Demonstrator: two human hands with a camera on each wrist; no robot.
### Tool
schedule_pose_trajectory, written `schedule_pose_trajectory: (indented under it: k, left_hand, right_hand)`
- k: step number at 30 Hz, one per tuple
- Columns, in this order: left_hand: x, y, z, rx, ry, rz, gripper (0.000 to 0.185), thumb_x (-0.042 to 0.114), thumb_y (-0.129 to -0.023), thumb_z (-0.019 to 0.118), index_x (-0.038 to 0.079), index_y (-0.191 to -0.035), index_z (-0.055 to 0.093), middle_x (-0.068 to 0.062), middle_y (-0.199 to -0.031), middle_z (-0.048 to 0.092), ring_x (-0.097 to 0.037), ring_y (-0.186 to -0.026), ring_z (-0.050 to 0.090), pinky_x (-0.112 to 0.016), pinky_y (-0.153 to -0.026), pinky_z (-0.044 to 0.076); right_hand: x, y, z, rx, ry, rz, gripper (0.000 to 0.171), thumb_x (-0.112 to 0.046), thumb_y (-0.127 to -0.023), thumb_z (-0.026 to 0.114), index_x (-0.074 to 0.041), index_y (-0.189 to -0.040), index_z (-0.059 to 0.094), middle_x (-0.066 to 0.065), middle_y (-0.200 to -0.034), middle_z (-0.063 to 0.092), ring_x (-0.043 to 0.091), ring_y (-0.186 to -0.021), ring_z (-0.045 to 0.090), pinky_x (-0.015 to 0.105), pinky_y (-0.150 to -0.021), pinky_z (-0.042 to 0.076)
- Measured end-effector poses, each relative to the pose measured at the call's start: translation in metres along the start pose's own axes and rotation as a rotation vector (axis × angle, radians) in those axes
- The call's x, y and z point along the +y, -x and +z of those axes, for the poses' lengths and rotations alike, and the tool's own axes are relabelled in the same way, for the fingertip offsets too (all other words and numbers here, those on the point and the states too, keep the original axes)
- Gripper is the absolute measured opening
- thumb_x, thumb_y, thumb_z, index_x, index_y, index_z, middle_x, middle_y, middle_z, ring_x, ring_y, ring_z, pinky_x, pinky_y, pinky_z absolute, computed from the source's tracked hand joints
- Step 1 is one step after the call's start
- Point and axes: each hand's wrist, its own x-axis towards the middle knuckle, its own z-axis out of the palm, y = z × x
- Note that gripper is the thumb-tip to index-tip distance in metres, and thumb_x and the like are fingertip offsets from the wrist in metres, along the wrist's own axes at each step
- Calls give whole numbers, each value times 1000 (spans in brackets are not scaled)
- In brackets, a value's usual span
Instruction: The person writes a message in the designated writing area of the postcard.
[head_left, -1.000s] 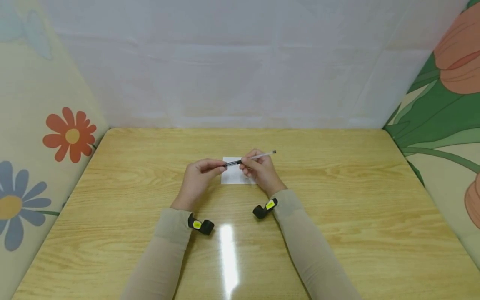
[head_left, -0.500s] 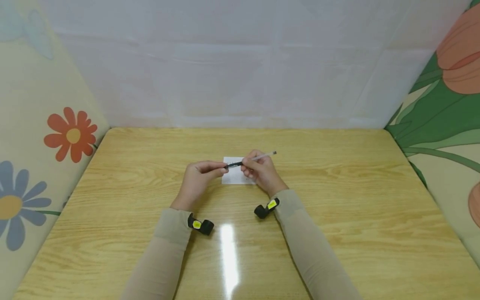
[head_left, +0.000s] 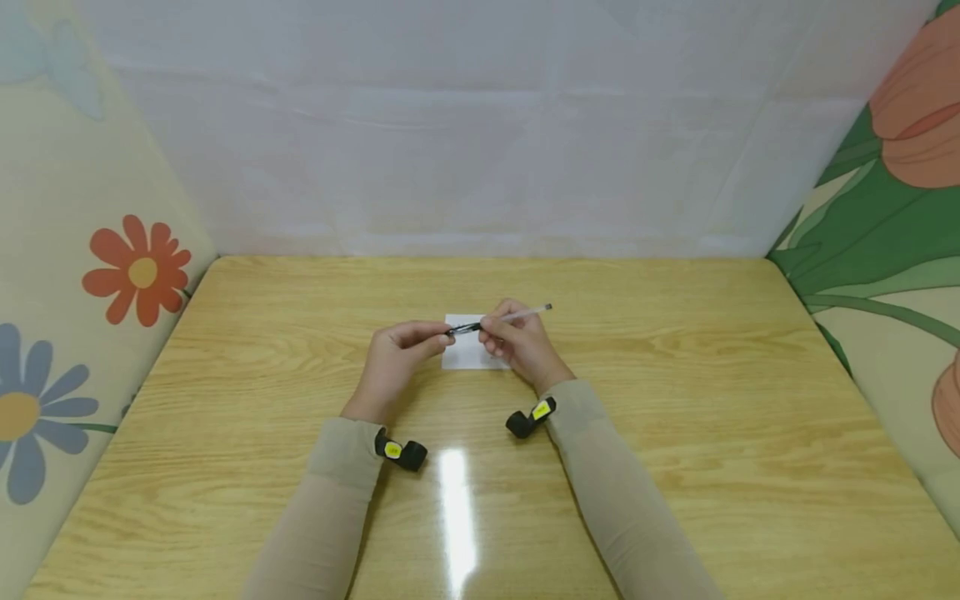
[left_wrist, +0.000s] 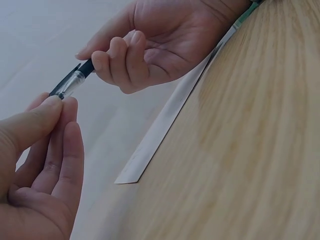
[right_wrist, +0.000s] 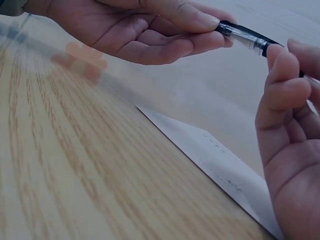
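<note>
A slim pen (head_left: 467, 328) with a black clip, a clear section and a whitish barrel is held between both hands above the table. My left hand (head_left: 399, 360) pinches its capped end between thumb and fingertips. Farther along the barrel, my right hand (head_left: 529, 350) grips it with thumb and curled fingers, the pale rear end sticking out up and to the right. In the left wrist view the clip and clear part of the pen (left_wrist: 75, 82) show between the two hands. Beneath them lies a white sheet of paper (head_left: 467, 356), with small dark marks visible in the right wrist view.
The wood-grain table (head_left: 675, 433) spreads around the hands, with a bright light reflection in front. A white cloth (head_left: 480, 133) hangs behind its far edge. Flower-patterned panels (head_left: 142, 272) stand at the left and right sides.
Both hands keep hold of the pen in nearly the same place. The clip section between them looks slightly turned compared with half a second ago; the paper lies still.
</note>
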Motion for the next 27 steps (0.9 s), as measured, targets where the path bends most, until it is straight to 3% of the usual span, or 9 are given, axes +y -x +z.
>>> schedule_pose_trajectory:
  k: [5, 11, 17, 27]
  left_hand:
    - [-3, 1, 0, 0, 31, 7, 31, 19, -96, 73, -1, -120, 71, -10, -115, 72, -16, -107, 65, -24, -93, 54]
    - [-9, 0, -1, -4, 136, 9, 32, 11, -100, 66, -7, -126, 64, -8, -111, 71, -15, -106, 67, -27, -96, 54]
    - [-14, -1, -1, 35, 247, -10, 32, 6, -101, 62, -11, -129, 60, -5, -110, 69, -12, -105, 69, -28, -98, 53]
    - [-14, -5, 2, 76, 366, -17, 27, 1, -101, 59, -10, -126, 61, -6, -114, 67, -15, -105, 68, -32, -101, 51]
  right_hand:
    - [2, -1, 0, -10, 20, -1, 28, 11, -97, 50, -10, -81, 59, 2, -70, 69, 5, -55, 59, 14, -50, 46]
    - [2, 0, 1, -31, 92, 13, 24, 9, -97, 54, -11, -85, 61, 3, -76, 72, 7, -59, 60, 16, -54, 48]
    - [2, 2, 0, -48, 154, 39, 21, 11, -95, 58, -9, -93, 64, 6, -86, 75, 10, -66, 63, 19, -62, 54]
    - [0, 1, -2, -98, 93, 51, 23, 9, -98, 53, -7, -98, 69, 9, -93, 75, 14, -74, 67, 23, -70, 57]
